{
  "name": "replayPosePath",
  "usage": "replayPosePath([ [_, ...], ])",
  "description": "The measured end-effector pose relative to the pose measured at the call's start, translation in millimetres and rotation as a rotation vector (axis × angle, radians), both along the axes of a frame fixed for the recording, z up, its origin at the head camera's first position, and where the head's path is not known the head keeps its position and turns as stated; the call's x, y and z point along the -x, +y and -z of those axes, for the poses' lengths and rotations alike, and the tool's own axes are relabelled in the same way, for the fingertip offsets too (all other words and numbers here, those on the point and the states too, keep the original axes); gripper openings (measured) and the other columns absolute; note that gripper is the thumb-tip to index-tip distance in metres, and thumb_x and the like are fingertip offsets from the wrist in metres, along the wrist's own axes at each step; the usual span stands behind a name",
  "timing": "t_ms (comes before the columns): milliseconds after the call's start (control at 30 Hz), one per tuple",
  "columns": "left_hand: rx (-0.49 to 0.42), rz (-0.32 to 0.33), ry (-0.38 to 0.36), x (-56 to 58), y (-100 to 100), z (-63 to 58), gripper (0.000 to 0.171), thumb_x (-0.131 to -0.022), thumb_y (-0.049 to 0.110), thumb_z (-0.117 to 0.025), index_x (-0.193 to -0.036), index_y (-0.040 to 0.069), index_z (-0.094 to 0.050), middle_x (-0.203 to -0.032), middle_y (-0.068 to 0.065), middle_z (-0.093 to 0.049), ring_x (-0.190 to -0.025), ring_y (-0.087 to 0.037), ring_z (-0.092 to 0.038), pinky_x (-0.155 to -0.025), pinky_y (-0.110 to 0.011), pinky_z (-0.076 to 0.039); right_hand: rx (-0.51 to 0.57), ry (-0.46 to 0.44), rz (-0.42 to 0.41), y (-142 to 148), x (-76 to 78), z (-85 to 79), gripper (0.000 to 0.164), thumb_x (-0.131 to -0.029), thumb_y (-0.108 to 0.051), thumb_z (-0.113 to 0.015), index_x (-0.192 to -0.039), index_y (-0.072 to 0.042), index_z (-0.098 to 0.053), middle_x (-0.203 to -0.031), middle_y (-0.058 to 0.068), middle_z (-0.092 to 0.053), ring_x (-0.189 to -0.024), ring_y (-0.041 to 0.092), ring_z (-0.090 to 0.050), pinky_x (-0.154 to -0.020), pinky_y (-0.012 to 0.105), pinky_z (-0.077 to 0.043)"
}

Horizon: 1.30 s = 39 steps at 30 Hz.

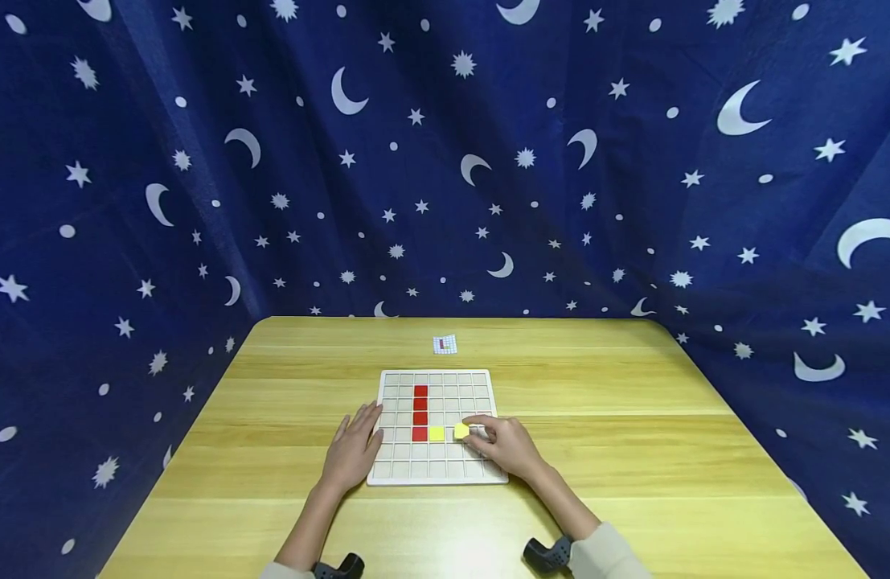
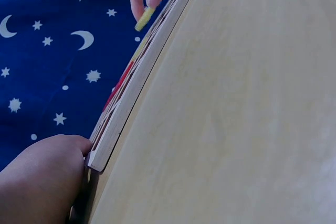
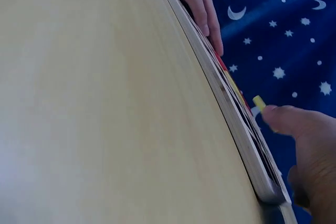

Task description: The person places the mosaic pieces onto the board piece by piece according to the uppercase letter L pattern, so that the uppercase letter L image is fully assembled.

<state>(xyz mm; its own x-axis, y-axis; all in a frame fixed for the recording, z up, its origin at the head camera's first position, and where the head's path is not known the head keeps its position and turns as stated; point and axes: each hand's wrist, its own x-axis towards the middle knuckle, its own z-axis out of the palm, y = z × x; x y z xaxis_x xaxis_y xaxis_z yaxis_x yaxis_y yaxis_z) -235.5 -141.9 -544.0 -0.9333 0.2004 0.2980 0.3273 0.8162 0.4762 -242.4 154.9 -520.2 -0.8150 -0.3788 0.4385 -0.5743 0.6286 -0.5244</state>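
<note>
A white grid board [image 1: 401, 470] lies flat on the wooden table. In one of its columns stand several red square tiles [image 1: 420, 404], and a yellow tile [image 1: 436, 434] sits right of the lowest red one. My right hand [image 1: 510, 445] pinches another yellow tile [image 1: 461, 432] between thumb and fingertips; the right wrist view shows that yellow tile [image 3: 259, 103] held above the board's surface. At the board's left edge rests my left hand [image 1: 352, 452], fingers extended and touching the rim. The left wrist view has the board's side edge [image 2: 142, 93] beside that hand.
Behind the board, a small printed card [image 1: 445, 344] with a grid and coloured squares lies on the table [image 1: 596, 386]. A dark blue curtain [image 1: 445, 161] with moons and stars surrounds the table's back and sides. Black devices [image 1: 548, 555] are strapped at both wrists.
</note>
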Motion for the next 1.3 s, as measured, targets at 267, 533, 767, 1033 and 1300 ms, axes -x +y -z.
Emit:
replayPosePath([
  [267, -0.014, 0.006, 0.006, -0.5, 0.5, 0.4, 0.046, -0.096, 0.024, -0.046, -0.139, 0.006, -0.041, -0.144, -0.01, -0.037, -0.134, -0.026, -0.028, -0.111, -0.045, -0.012, -0.032, -0.01, -0.008, -8.6, 1.2, 0.6, 0.026, -0.079, -0.027, -0.073, -0.102, -0.013, -0.071, -0.046, -0.019, -0.023, -0.042, -0.005, -0.014, -0.039, 0.015, -0.018],
  [533, -0.014, 0.008, -0.002, -0.6, 1.5, 0.5, 0.046, -0.097, 0.024, -0.046, -0.139, 0.006, -0.041, -0.144, -0.01, -0.037, -0.135, -0.026, -0.028, -0.111, -0.045, -0.012, -0.088, 0.015, -0.003, -10.7, 1.7, 1.9, 0.027, -0.08, -0.027, -0.072, -0.103, -0.013, -0.071, -0.047, -0.017, -0.025, -0.043, -0.004, -0.015, -0.039, 0.017, -0.019],
  [767, -0.013, 0.007, 0.0, -0.9, 1.8, -0.7, 0.046, -0.096, 0.024, -0.046, -0.139, 0.006, -0.041, -0.143, -0.01, -0.038, -0.134, -0.027, -0.028, -0.111, -0.045, -0.012, -0.146, 0.05, -0.003, -10.0, 1.5, 1.8, 0.029, -0.081, -0.031, -0.07, -0.106, -0.015, -0.071, -0.046, -0.019, -0.023, -0.042, -0.004, -0.013, -0.038, 0.017, -0.019],
  [1033, -0.043, 0.014, -0.016, 0.4, 1.7, -0.6, 0.046, -0.096, 0.023, -0.047, -0.139, 0.006, -0.042, -0.143, -0.01, -0.038, -0.134, -0.027, -0.028, -0.111, -0.045, -0.012, -0.062, 0.025, -0.028, -1.9, -0.1, -2.9, 0.031, -0.081, -0.028, -0.071, -0.108, -0.013, -0.07, -0.049, -0.018, -0.025, -0.044, -0.005, -0.015, -0.038, 0.016, -0.019],
  [1300, -0.35, 0.048, -0.247, 7.4, -12.5, -9.1, 0.05, -0.096, 0.026, -0.05, -0.14, 0.005, -0.039, -0.145, -0.012, -0.035, -0.136, -0.032, -0.023, -0.111, -0.048, -0.008, 0.017, -0.043, 0.048, 30.3, 3.1, -10.0, 0.025, -0.085, -0.024, -0.067, -0.106, -0.011, -0.07, -0.045, -0.016, -0.025, -0.039, -0.004, -0.014, -0.037, 0.016, -0.018],
])
